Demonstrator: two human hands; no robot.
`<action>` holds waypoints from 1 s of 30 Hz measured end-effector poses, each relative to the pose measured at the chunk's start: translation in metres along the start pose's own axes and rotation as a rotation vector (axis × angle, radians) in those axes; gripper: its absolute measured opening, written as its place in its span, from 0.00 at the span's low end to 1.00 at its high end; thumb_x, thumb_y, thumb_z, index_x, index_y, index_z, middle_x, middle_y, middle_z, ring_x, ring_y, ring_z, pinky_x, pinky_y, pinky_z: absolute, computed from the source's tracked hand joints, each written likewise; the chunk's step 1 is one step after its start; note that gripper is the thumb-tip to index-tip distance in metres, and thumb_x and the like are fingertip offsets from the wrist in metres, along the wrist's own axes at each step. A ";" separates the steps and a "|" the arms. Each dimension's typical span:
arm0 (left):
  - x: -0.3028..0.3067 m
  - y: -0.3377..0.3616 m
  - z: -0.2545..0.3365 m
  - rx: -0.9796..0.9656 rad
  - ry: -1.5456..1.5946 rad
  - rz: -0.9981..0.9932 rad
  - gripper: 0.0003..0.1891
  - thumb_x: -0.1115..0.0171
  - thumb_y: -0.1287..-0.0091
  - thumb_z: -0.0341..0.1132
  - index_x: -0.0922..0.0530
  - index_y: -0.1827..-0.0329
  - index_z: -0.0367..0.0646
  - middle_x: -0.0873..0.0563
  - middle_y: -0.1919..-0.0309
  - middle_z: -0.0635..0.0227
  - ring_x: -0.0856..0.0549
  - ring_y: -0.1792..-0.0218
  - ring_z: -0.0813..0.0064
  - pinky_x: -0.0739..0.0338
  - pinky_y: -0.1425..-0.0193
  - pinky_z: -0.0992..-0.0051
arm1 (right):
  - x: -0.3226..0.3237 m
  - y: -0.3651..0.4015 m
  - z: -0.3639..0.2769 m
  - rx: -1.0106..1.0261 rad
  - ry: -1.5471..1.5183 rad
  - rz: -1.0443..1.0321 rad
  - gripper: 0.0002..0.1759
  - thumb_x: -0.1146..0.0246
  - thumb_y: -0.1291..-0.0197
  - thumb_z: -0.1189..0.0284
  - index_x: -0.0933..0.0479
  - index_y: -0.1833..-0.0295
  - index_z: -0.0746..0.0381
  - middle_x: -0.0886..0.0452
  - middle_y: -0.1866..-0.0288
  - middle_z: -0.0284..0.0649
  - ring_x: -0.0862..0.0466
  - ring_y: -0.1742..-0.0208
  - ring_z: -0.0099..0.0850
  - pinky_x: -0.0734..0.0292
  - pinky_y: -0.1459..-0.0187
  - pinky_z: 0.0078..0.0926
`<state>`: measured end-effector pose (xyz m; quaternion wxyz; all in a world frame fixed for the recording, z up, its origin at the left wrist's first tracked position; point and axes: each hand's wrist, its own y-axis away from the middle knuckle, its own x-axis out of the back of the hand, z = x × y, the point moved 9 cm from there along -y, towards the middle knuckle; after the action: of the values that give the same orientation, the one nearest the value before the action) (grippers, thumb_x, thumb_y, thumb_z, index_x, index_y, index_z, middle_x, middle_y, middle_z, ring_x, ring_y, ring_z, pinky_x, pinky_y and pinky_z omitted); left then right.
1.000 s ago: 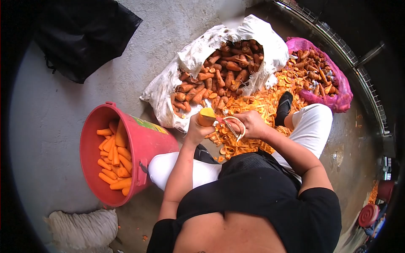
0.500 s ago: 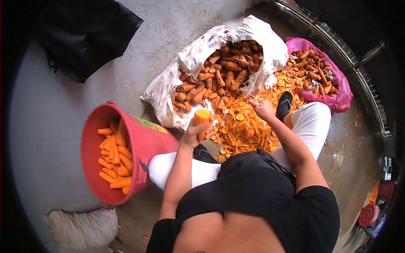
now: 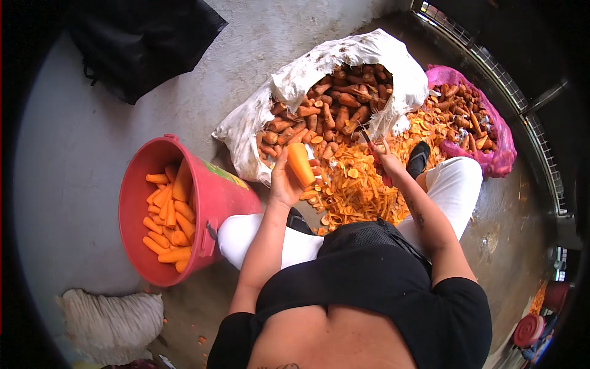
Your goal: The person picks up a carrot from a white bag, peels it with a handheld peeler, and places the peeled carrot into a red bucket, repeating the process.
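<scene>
In the head view, my left hand (image 3: 286,183) is closed around a thick peeled carrot (image 3: 300,165), bright orange and tilted, its wide end up. To its right, my right hand (image 3: 387,161) grips a slim red-handled tool with a narrow dark blade (image 3: 365,135); its exact kind is hard to make out. The tool and the carrot are apart. Below and between both hands spreads a heap of orange peelings and cut ends (image 3: 356,200). Just beyond them, a torn white sack (image 3: 239,130) lies open with many unpeeled carrots (image 3: 344,101) inside.
A red bucket (image 3: 138,246) with peeled carrots (image 3: 166,212) stands at my left, beside my knee. A pink mesh sack (image 3: 501,138) of small carrots lies at the far right. A black bag (image 3: 144,46) and a pale sack (image 3: 114,320) rest on the floor.
My left hand has turned the carrot from upright to tilted, showing more of its side. The right hand has turned, bringing the tool's blade and red handle into view. The camera view has shifted slightly.
</scene>
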<state>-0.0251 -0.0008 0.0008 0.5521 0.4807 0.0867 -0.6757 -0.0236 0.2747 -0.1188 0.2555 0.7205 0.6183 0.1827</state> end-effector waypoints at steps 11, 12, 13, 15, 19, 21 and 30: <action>0.029 -0.018 -0.007 0.045 0.087 -0.081 0.29 0.53 0.32 0.62 0.26 0.51 0.42 0.23 0.74 0.64 0.24 0.78 0.73 0.30 0.76 0.77 | -0.013 0.013 0.005 0.004 0.229 -0.053 0.22 0.46 0.32 0.51 0.33 0.43 0.54 0.29 0.76 0.32 0.32 0.81 0.21 0.36 0.78 0.20; 0.029 -0.017 -0.008 0.065 0.117 -0.082 0.30 0.54 0.31 0.62 0.26 0.49 0.40 0.23 0.74 0.64 0.23 0.77 0.73 0.31 0.76 0.77 | -0.013 0.013 0.005 0.004 0.224 -0.057 0.22 0.46 0.32 0.51 0.32 0.43 0.54 0.29 0.76 0.32 0.32 0.81 0.21 0.36 0.78 0.20; 0.026 -0.016 -0.009 0.072 0.149 -0.170 0.31 0.55 0.31 0.61 0.27 0.46 0.38 0.23 0.73 0.64 0.24 0.77 0.73 0.30 0.75 0.77 | -0.014 0.013 0.006 0.002 0.218 -0.062 0.21 0.47 0.32 0.51 0.32 0.44 0.54 0.29 0.75 0.32 0.32 0.81 0.21 0.36 0.78 0.20; 0.022 -0.012 -0.012 0.086 0.213 -0.345 0.32 0.57 0.29 0.58 0.31 0.39 0.35 0.24 0.72 0.63 0.24 0.76 0.73 0.29 0.74 0.76 | -0.012 0.014 0.006 0.023 0.155 -0.013 0.23 0.42 0.38 0.46 0.32 0.62 0.56 0.31 0.79 0.31 0.34 0.83 0.20 0.40 0.80 0.21; 0.010 0.002 -0.011 0.083 0.269 -0.537 0.31 0.56 0.29 0.50 0.40 0.31 0.34 0.24 0.71 0.60 0.24 0.76 0.72 0.26 0.72 0.76 | -0.015 0.021 0.000 0.082 0.097 -0.020 0.27 0.39 0.40 0.44 0.32 0.73 0.57 0.32 0.81 0.30 0.36 0.85 0.19 0.42 0.81 0.20; 0.008 0.006 -0.011 0.108 0.318 -0.520 0.31 0.56 0.29 0.49 0.40 0.31 0.33 0.23 0.69 0.59 0.23 0.76 0.72 0.26 0.72 0.76 | -0.013 0.023 0.001 0.057 0.105 -0.002 0.26 0.39 0.39 0.45 0.31 0.72 0.57 0.32 0.81 0.29 0.36 0.85 0.19 0.43 0.81 0.20; 0.024 0.001 -0.013 0.091 0.335 -0.446 0.29 0.54 0.29 0.51 0.33 0.38 0.33 0.16 0.69 0.51 0.13 0.75 0.66 0.14 0.70 0.74 | -0.021 0.035 -0.008 0.102 0.138 -0.004 0.24 0.41 0.38 0.47 0.29 0.66 0.58 0.33 0.81 0.30 0.35 0.84 0.19 0.40 0.81 0.19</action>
<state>-0.0152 -0.0090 -0.0231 0.3457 0.5789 0.2501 -0.6949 -0.0041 0.2514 -0.0905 0.1758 0.7168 0.6445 0.1997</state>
